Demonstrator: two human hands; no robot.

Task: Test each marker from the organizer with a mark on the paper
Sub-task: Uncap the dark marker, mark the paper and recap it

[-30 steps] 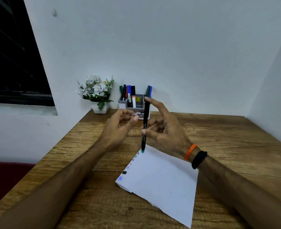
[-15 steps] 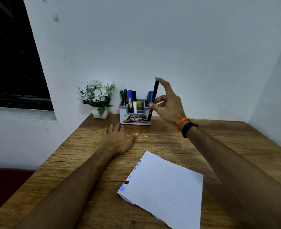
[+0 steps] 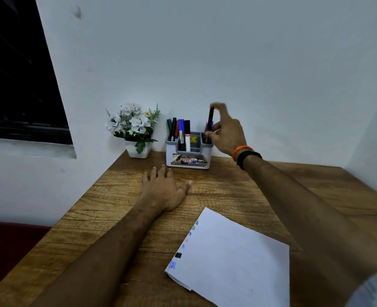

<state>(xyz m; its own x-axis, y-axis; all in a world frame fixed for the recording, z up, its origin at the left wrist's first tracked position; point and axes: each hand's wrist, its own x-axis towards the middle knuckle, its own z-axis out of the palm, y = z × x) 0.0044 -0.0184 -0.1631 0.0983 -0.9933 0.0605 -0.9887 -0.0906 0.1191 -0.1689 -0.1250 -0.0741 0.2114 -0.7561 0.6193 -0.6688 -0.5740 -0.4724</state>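
Note:
A grey and white organizer [image 3: 188,156] stands at the back of the wooden table [image 3: 260,189], with several markers [image 3: 179,131] upright in its left compartments. My right hand [image 3: 226,131] pinches a black marker [image 3: 210,121] held upright over the organizer's right compartment, its lower end inside the rim. My left hand [image 3: 164,191] lies flat on the table in front of the organizer, fingers spread, holding nothing. A white paper [image 3: 234,260] lies near the front, with a column of small coloured marks [image 3: 186,242] along its left edge.
A small white pot of white flowers [image 3: 134,127] sits left of the organizer against the wall. A dark window [image 3: 17,74] fills the left wall. The table's left edge drops off toward a dark red surface [image 3: 6,247].
My right hand carried the black marker from above the paper back to the organizer and lowered it into the right compartment. My left hand dropped flat onto the table.

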